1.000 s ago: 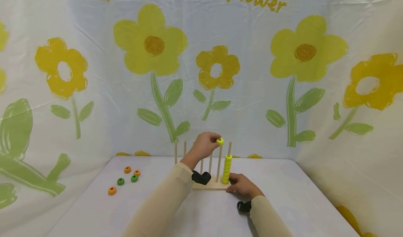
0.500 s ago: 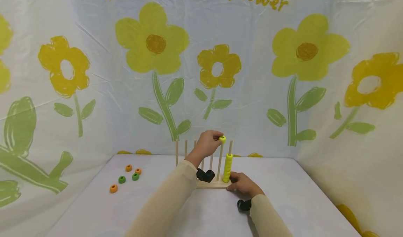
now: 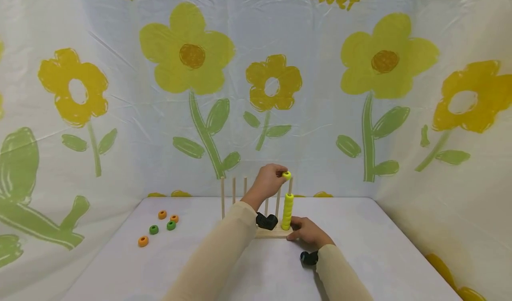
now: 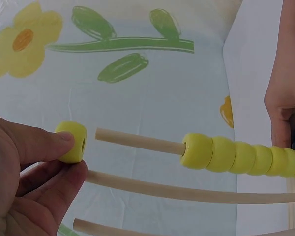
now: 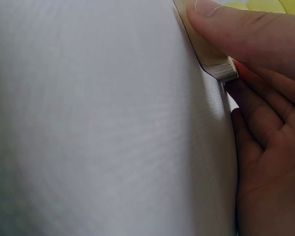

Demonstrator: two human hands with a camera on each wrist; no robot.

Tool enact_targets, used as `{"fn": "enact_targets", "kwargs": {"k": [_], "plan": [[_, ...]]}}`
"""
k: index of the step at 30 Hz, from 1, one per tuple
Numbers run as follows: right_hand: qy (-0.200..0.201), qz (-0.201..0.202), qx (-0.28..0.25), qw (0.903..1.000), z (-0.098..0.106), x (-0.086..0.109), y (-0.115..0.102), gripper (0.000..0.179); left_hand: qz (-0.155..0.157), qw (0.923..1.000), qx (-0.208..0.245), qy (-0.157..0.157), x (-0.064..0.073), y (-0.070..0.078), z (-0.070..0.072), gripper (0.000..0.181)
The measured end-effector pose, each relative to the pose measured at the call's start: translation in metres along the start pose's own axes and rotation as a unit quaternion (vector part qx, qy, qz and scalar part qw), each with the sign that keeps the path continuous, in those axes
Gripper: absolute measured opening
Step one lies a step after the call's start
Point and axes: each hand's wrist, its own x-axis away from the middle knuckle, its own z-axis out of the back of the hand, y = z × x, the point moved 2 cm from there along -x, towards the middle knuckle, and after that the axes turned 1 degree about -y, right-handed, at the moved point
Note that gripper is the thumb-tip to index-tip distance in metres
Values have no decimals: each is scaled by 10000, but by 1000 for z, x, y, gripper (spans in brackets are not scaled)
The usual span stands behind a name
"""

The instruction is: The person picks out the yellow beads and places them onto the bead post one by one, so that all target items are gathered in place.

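My left hand point(image 3: 267, 184) pinches a yellow bead point(image 3: 286, 175) between thumb and fingers at the top of the wooden rack's rightmost peg point(image 3: 290, 186). In the left wrist view the held bead point(image 4: 78, 129) is just off that peg's tip point(image 4: 101, 134), its hole facing the peg. A stack of yellow beads point(image 3: 287, 212) fills the lower part of the same peg. My right hand point(image 3: 307, 230) grips the right end of the wooden base point(image 3: 273, 234), thumb in front and fingers behind. In the right wrist view the base's corner point(image 5: 221, 71) shows beneath the thumb.
Several bare pegs point(image 3: 222, 198) stand to the left on the rack, partly behind my left arm. Loose orange beads point(image 3: 143, 241) and green beads point(image 3: 154, 230) lie at the table's left. A flower-printed cloth point(image 3: 312, 127) hangs behind the table.
My left hand has carried the yellow bead rightward, from over the neighbouring peg to the rightmost peg's tip. The right hand stays on the base.
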Motion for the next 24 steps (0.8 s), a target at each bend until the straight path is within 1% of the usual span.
{"fn": "enact_targets", "kwargs": {"k": [6,14,19,24], "plan": [[-73,-64,-16,10000,-1,-1,1,53,-129,9995,-301,14,-4,4,-5,30],[-56,-211,-98,9997,1,-3,2,55,-209,9990,-386,17,-13,7,-9,29],[-89,-182,-165,9997,1,-3,2,54,-184,9988,-446,0,-18,5,-12,29],[-135,8,-125,9998,0,-4,4,53,-126,9991,-414,-33,-20,6,-15,29]]}}
